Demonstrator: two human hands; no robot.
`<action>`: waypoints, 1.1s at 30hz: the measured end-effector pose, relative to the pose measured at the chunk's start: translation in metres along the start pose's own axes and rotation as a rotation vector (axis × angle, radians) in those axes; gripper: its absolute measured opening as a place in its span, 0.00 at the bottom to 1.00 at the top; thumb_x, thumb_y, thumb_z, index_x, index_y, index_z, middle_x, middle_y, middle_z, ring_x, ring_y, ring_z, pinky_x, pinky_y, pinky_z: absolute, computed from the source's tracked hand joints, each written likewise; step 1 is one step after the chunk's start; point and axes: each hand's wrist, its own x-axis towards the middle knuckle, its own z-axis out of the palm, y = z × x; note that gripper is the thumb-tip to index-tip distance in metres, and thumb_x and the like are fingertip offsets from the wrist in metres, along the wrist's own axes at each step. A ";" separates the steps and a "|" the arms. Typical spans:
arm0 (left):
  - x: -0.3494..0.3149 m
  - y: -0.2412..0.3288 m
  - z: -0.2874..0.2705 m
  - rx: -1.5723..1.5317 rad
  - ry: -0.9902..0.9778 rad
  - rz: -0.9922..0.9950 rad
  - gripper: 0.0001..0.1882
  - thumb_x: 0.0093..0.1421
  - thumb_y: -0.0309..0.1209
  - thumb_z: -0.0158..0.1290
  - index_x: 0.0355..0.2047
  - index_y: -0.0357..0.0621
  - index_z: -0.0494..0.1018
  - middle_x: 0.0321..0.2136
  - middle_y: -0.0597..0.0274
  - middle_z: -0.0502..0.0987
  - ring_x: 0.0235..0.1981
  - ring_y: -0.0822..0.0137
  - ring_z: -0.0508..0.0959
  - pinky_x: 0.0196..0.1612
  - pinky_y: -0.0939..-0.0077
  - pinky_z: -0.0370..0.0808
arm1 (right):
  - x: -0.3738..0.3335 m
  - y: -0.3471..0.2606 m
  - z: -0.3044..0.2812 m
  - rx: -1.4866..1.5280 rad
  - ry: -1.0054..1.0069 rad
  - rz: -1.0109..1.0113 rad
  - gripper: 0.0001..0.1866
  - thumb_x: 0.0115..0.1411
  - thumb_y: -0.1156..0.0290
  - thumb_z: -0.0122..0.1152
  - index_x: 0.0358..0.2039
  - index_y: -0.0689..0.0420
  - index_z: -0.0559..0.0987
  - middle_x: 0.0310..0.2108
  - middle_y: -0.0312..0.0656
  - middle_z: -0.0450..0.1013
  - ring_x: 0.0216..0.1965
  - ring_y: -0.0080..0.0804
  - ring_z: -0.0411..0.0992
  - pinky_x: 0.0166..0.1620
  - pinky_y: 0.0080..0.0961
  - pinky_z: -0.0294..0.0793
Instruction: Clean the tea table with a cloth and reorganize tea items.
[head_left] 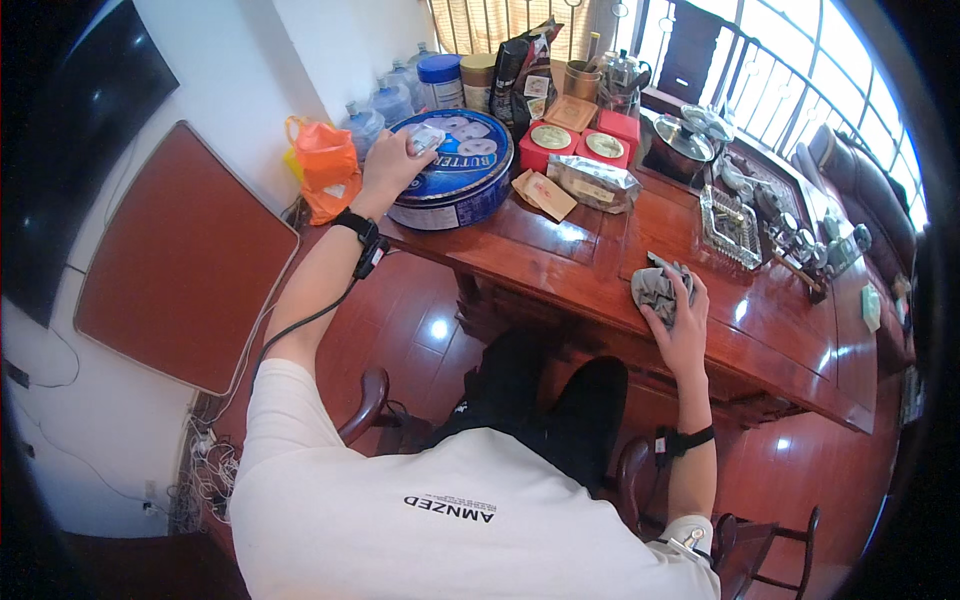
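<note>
My left hand (393,160) is at the lid of a round blue cookie tin (455,190). Its fingers are closed on a small whitish packet (427,137), resting over the left part of the lid. My right hand (684,318) grips a crumpled grey cloth (655,287) near the front edge of the dark red wooden table (560,250). Right of the tin lie a flat brown paper packet (543,195) and a clear bag with dark contents (594,184). Behind them stand two red boxes with round gold lids, one of them a red box (538,159).
An orange plastic bag (326,170) and several water bottles (392,101) stand beside the tin. A glass ashtray (731,228), a lidded pot (684,140) and tea ware are on the right. A brown board (185,265) leans on the left wall. Chair arms (366,400) flank my legs.
</note>
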 end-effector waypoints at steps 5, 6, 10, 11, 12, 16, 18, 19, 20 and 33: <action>0.003 0.017 -0.013 0.105 -0.042 -0.068 0.25 0.46 0.53 0.64 0.28 0.45 0.73 0.34 0.51 0.72 0.40 0.50 0.74 0.42 0.52 0.70 | 0.000 0.001 0.001 0.003 0.001 0.009 0.33 0.53 0.58 0.68 0.59 0.49 0.68 0.59 0.53 0.60 0.59 0.55 0.59 0.60 0.45 0.60; 0.001 0.024 -0.016 0.193 -0.013 -0.114 0.25 0.46 0.55 0.64 0.30 0.46 0.74 0.37 0.51 0.72 0.43 0.50 0.73 0.44 0.48 0.68 | 0.000 0.001 0.001 0.003 -0.001 0.018 0.33 0.53 0.58 0.68 0.59 0.49 0.69 0.59 0.53 0.60 0.59 0.55 0.59 0.60 0.45 0.61; -0.007 0.061 -0.008 0.453 0.267 -0.022 0.27 0.45 0.58 0.63 0.33 0.49 0.76 0.41 0.55 0.72 0.48 0.54 0.71 0.47 0.50 0.67 | 0.000 0.000 0.000 -0.002 0.013 0.011 0.33 0.53 0.58 0.68 0.59 0.48 0.69 0.59 0.53 0.60 0.59 0.55 0.59 0.60 0.45 0.61; -0.007 0.076 -0.006 0.400 0.214 0.034 0.26 0.46 0.56 0.62 0.35 0.50 0.76 0.44 0.55 0.71 0.52 0.54 0.68 0.50 0.48 0.63 | 0.000 0.001 0.001 -0.004 0.018 0.013 0.34 0.53 0.58 0.68 0.59 0.48 0.69 0.58 0.53 0.60 0.58 0.55 0.60 0.60 0.45 0.62; -0.008 0.091 -0.001 0.346 0.162 0.092 0.25 0.47 0.55 0.62 0.36 0.51 0.77 0.47 0.56 0.70 0.56 0.54 0.64 0.53 0.46 0.60 | -0.001 0.002 0.001 -0.007 0.023 0.016 0.34 0.52 0.58 0.68 0.59 0.48 0.69 0.58 0.53 0.61 0.58 0.55 0.60 0.59 0.44 0.62; -0.024 0.141 0.035 0.352 0.189 0.496 0.24 0.50 0.53 0.59 0.38 0.48 0.77 0.47 0.55 0.71 0.56 0.55 0.63 0.56 0.46 0.56 | 0.001 0.001 0.000 -0.024 0.014 0.022 0.34 0.52 0.58 0.69 0.59 0.48 0.69 0.57 0.53 0.61 0.57 0.55 0.60 0.59 0.45 0.62; -0.035 0.157 0.069 0.340 0.147 0.553 0.30 0.52 0.57 0.56 0.41 0.43 0.77 0.47 0.51 0.73 0.59 0.51 0.61 0.62 0.40 0.47 | 0.001 0.001 0.001 -0.007 0.018 0.014 0.33 0.52 0.58 0.69 0.59 0.48 0.69 0.57 0.53 0.61 0.57 0.55 0.60 0.59 0.45 0.63; -0.040 0.167 0.074 0.332 0.151 0.554 0.30 0.52 0.57 0.56 0.41 0.43 0.77 0.47 0.51 0.73 0.59 0.51 0.61 0.62 0.40 0.47 | 0.000 0.001 0.001 -0.015 0.021 0.013 0.33 0.52 0.58 0.69 0.59 0.48 0.69 0.57 0.53 0.61 0.57 0.55 0.60 0.59 0.45 0.63; -0.046 0.176 0.078 0.418 0.046 0.468 0.33 0.53 0.59 0.54 0.43 0.41 0.76 0.48 0.48 0.73 0.60 0.49 0.60 0.64 0.39 0.42 | 0.000 0.001 0.001 -0.004 0.019 0.009 0.33 0.52 0.58 0.69 0.59 0.48 0.69 0.57 0.53 0.60 0.57 0.55 0.60 0.59 0.45 0.63; -0.045 0.158 0.097 0.254 -0.270 0.444 0.23 0.59 0.44 0.50 0.47 0.38 0.70 0.27 0.45 0.80 0.35 0.45 0.81 0.63 0.40 0.53 | -0.001 -0.002 0.001 -0.003 0.003 0.039 0.33 0.53 0.56 0.67 0.59 0.46 0.68 0.58 0.53 0.60 0.58 0.55 0.60 0.59 0.45 0.63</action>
